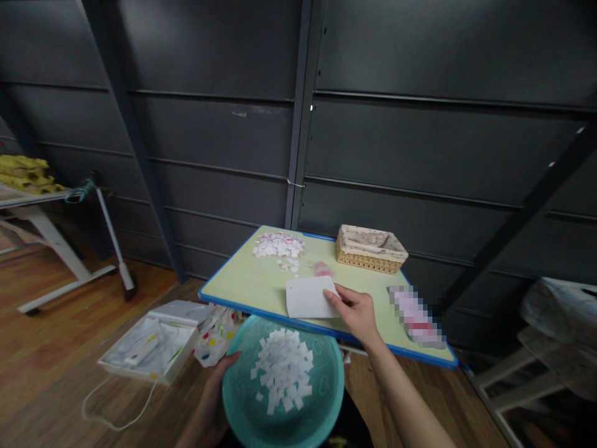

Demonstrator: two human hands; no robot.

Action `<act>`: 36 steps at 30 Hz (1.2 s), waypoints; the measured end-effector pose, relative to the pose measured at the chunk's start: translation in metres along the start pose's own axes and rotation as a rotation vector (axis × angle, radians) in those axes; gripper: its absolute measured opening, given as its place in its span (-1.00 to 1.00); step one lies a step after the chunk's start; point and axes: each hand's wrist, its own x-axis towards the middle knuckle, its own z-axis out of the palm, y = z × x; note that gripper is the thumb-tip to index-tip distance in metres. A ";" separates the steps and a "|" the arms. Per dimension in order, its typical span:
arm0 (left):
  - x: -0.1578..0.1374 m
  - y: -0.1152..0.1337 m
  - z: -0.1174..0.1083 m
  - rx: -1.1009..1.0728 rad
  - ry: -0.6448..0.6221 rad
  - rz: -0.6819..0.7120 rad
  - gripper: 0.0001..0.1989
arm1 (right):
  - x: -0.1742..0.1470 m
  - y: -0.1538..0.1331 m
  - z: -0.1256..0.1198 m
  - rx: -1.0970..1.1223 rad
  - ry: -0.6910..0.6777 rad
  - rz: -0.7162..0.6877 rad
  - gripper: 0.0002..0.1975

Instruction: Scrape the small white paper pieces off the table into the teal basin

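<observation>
My right hand (353, 309) pinches the right side of a white card (308, 297), held at the front edge of the small table (240, 277). Below that edge, my left hand (222, 376) grips the left rim of a teal plastic basket (330, 407); most of its fingers are hidden. Many small white paper-like pieces (284, 367) lie heaped inside the basket. On the table's far left rests a pile of similar white and pinkish pieces (278, 244), with a few more (288, 265) just in front. A blurred reddish patch (323, 269) shows behind the card.
A fabric-lined wicker basket (370, 261) stands at the table's back right. Near the right edge lies a pixelated flat item (416, 316). An open white box (149, 348) with a cord and a spotted bag (217, 333) sit on the floor at left. Dark metal panels (224, 137) rise behind.
</observation>
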 end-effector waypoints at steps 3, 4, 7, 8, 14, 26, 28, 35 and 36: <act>0.000 -0.001 0.000 0.008 0.011 0.020 -0.49 | 0.023 0.005 -0.003 -0.025 0.111 -0.010 -0.63; 0.000 0.000 0.000 0.005 0.011 0.025 -0.45 | 0.034 0.009 -0.004 -0.053 0.165 -0.016 -0.62; 0.000 0.000 0.001 -0.012 0.031 0.008 -0.38 | 0.073 0.021 0.001 -0.125 0.235 -0.045 -0.62; 0.000 0.000 0.001 -0.017 0.049 0.001 -0.36 | 0.085 0.026 0.005 -0.133 0.196 -0.060 -0.64; 0.009 0.000 -0.008 -0.040 0.133 -0.019 -0.26 | 0.114 0.046 0.032 -0.184 0.097 -0.118 -0.70; -0.005 0.000 0.004 -0.016 0.176 0.016 -0.21 | 0.108 0.052 0.036 -0.208 0.126 -0.079 -0.71; -0.008 0.000 0.007 -0.022 0.168 0.011 -0.19 | 0.106 0.049 0.034 -0.206 0.121 -0.078 -0.69; -0.005 0.001 0.006 -0.030 0.184 -0.052 -0.23 | 0.104 0.051 0.033 -0.130 0.063 -0.064 -0.65; -0.004 0.001 0.005 -0.034 0.180 -0.067 -0.23 | 0.104 0.052 0.034 -0.123 0.065 -0.067 -0.64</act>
